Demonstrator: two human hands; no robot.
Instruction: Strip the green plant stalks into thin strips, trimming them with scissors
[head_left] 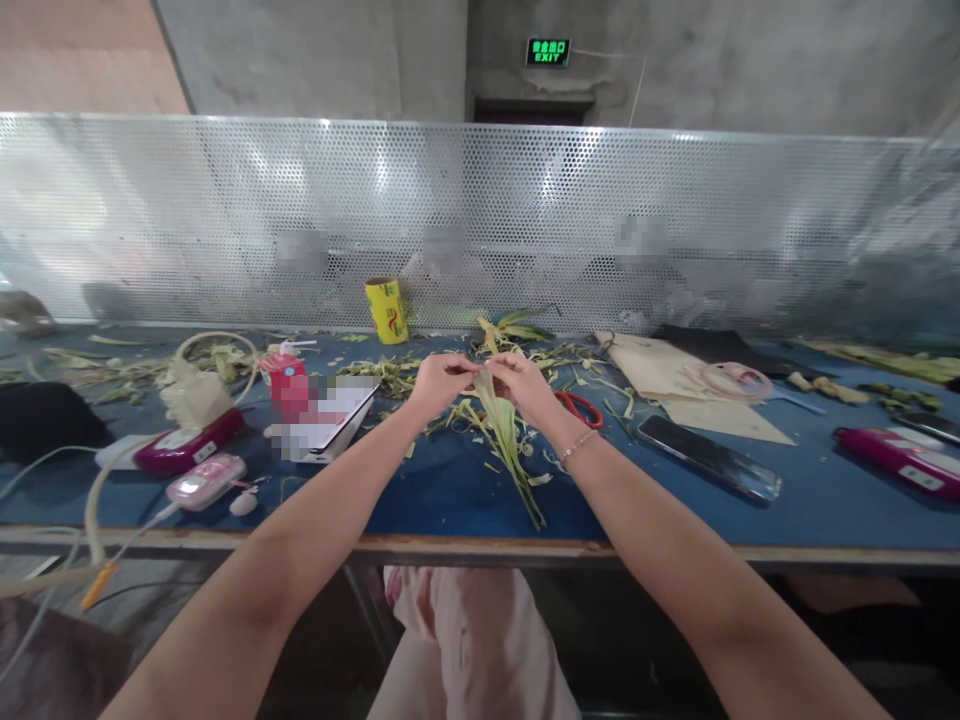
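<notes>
My left hand (444,384) and my right hand (520,386) meet above the middle of the blue table, each with fingers pinched at the top of a pale green leafy husk (501,425). From my fingers the husk hangs toward me, its thin stalk ends pointing at the table's front edge. Beside my right wrist lie scissors with red handles (581,408), partly hidden. Shredded green and yellowish plant strips (390,372) are scattered around and behind both hands. The exact grip of the fingertips is small and hard to make out.
A yellow roll (387,312) stands by the perforated metal screen (510,190). At left are a propped phone (337,415), a red carton (285,380) and a magenta device (191,442). At right lie a dark phone (709,458), brown paper (652,365) and another magenta device (900,460).
</notes>
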